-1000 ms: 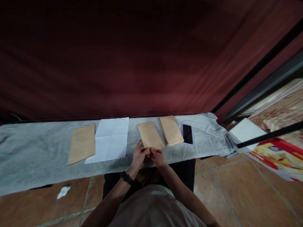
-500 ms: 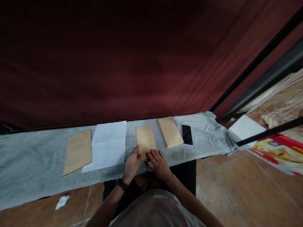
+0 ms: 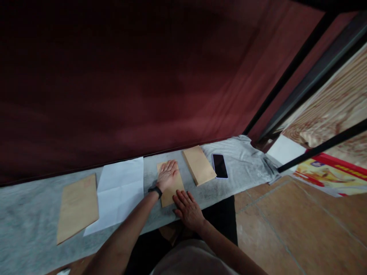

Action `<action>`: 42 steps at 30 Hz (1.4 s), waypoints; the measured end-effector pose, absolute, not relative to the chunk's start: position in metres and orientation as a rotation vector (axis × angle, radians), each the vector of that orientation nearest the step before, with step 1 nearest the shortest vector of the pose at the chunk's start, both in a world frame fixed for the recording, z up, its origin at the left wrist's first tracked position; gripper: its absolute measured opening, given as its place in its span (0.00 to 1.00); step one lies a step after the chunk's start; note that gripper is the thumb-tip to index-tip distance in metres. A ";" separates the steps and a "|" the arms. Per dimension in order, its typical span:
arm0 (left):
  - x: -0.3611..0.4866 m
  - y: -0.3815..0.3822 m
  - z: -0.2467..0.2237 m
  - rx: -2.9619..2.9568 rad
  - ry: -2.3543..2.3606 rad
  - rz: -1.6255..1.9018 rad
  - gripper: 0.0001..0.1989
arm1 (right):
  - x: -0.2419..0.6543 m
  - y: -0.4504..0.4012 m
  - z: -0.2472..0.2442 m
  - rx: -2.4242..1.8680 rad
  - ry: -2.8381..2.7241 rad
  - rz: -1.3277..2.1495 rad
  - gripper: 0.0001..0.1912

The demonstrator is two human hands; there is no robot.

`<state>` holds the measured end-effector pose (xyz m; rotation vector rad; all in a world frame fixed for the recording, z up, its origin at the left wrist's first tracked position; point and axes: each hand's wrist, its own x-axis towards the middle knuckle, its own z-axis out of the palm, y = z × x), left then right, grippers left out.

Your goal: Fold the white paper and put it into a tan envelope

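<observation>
A brown paper envelope point(image 3: 172, 188) lies flat on the grey cloth in front of me. Across its far end rests my left hand point(image 3: 167, 175), fingers stretched out, with a dark band on the wrist. My right hand point(image 3: 189, 211) is spread at the envelope's near right edge, fingertips touching it. Just right of these is a stack of brown envelopes point(image 3: 200, 165). To the left, a creased sheet of white paper point(image 3: 120, 189) lies beside more brown envelopes point(image 3: 78, 206), which look stacked.
A phone point(image 3: 220, 166) lies right of the envelope stack. The narrow, cloth-covered surface point(image 3: 243, 164) runs along a dark red curtain point(image 3: 160, 95). Black poles point(image 3: 289, 76) and a red and yellow box point(image 3: 329, 172) stand at the right, above a tiled floor point(image 3: 275, 221).
My left hand has moved from the envelope's near left edge up to its far end and flattened out. My right hand stays at the near right edge. The view has tilted and shifted.
</observation>
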<state>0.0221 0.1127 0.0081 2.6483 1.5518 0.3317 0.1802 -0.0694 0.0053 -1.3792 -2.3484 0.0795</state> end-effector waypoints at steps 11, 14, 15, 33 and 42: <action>0.012 0.093 0.002 2.751 1.313 0.306 0.29 | 0.181 -0.069 0.003 -1.379 -2.352 0.078 0.32; 0.008 0.079 0.000 2.750 1.297 0.277 0.29 | 0.181 -0.070 0.002 -1.377 -2.351 0.076 0.32; 0.007 0.075 0.000 2.751 1.289 0.272 0.29 | 0.181 -0.071 0.002 -1.373 -2.350 0.076 0.31; -0.007 -0.016 0.008 2.789 1.189 0.268 0.29 | 0.184 -0.070 -0.005 -1.320 -2.051 0.338 0.28; -0.022 -0.067 0.010 2.746 1.185 0.328 0.34 | 0.190 -0.072 0.001 -1.266 -2.251 0.262 0.28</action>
